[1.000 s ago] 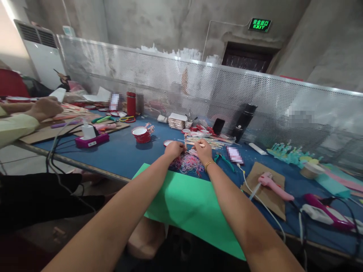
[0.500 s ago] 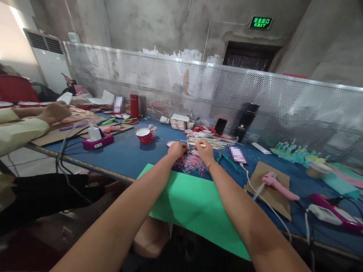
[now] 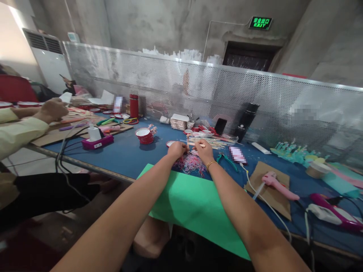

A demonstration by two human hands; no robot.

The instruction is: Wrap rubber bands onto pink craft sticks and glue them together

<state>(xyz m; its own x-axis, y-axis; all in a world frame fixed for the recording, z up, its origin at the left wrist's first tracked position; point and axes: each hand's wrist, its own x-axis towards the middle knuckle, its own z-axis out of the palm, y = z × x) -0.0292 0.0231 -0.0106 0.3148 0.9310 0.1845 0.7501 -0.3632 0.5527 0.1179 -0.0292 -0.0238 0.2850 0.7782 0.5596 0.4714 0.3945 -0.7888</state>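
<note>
- Left hand (image 3: 178, 150): grip drawn to a pinch, fingertips together on the lower part of a slim, pinkish-tan upright piece (image 3: 188, 139); exact contact partly hidden.
- Right hand (image 3: 204, 152), gold-coloured bracelet (image 3: 211, 164) at wrist: grip closed around a pale, smooth, cylindrical rod (image 3: 203, 145), lying roughly crosswise, its left end near the upright piece. Whether they touch: cannot tell.
- Both pieces sit between the two hands, above a loose tangle of pink, blue and white threads (image 3: 193, 165) on the blue surface (image 3: 121, 155).
- Nearer the body: flat, bright green sheet (image 3: 184, 200), overhanging the surface's front edge beneath the forearms.
- Just beyond the hands: scattered thin, pale sticks (image 3: 219, 142).
- Right of the right hand: teal-handled pliers (image 3: 230, 163), handles spread.
- Farther right: pink glue gun (image 3: 279, 186) on brown cardboard (image 3: 276, 204).
- Left of the left hand, apart: stack of round, red-rimmed white pieces (image 3: 145, 138).
- Far left: co-worker's hand (image 3: 53, 109), pale yellow sleeve (image 3: 24, 132).
</note>
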